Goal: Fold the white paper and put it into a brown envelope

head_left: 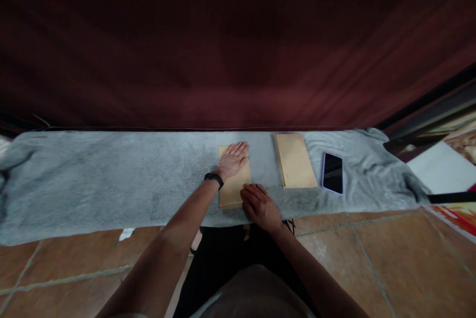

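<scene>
A tan envelope [231, 190] lies on a grey towel [111, 179] spread over the floor. My left hand [232, 159], with a black band at the wrist, rests flat and open on the envelope's far half. My right hand [259, 205] presses its curled fingers on the envelope's near right corner. A second stack of tan envelopes [295, 159] lies to the right, untouched.
A dark phone [332, 173] lies face up on the towel, right of the stack. A dark red curtain [238, 45] hangs behind the towel. Brown floor tiles [372, 253] run in front. Papers and a printed sheet lie at the far right.
</scene>
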The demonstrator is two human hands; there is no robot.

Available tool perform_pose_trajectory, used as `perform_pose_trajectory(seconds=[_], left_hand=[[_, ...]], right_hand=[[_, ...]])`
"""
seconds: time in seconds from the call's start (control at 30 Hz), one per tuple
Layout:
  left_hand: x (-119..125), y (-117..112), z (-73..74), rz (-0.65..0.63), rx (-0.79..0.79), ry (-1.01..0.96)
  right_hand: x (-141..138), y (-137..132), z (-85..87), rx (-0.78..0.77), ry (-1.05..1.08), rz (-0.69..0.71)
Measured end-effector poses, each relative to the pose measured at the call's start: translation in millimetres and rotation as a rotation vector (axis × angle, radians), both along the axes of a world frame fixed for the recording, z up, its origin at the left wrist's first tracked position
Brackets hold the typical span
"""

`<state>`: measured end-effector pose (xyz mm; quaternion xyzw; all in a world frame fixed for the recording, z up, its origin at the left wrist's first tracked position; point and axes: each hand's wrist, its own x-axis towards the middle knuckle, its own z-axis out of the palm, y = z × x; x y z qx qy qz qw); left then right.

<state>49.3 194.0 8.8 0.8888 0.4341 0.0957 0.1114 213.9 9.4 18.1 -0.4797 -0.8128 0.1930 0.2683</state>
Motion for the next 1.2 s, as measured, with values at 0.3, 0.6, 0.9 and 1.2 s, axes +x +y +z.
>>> perform_pose_trajectory(seconds=[0.3, 0.6, 0.9, 1.2], left_hand=[[-10.8, -57.0, -0.1, -0.095, 0.021, -0.011], [-24.0, -116.6, 5.3, -0.189, -0.022, -0.017], [-45.2, -178.9, 20.0, -0.239, -0.032, -0.009], [-53.5, -195.1, 16.2, -0.202, -0.019, 0.001]], right_hand=[[2.2, -1.7, -6.1, 0.018, 0.028, 0.002], [0.3, -4.1, -14.4, -0.001, 0.091, -0.123], [6.3, 2.4, -10.9, -0.039, 0.234, -0.161], [-5.9, 45.5, -2.8, -0.014, -0.060, 0.325]])
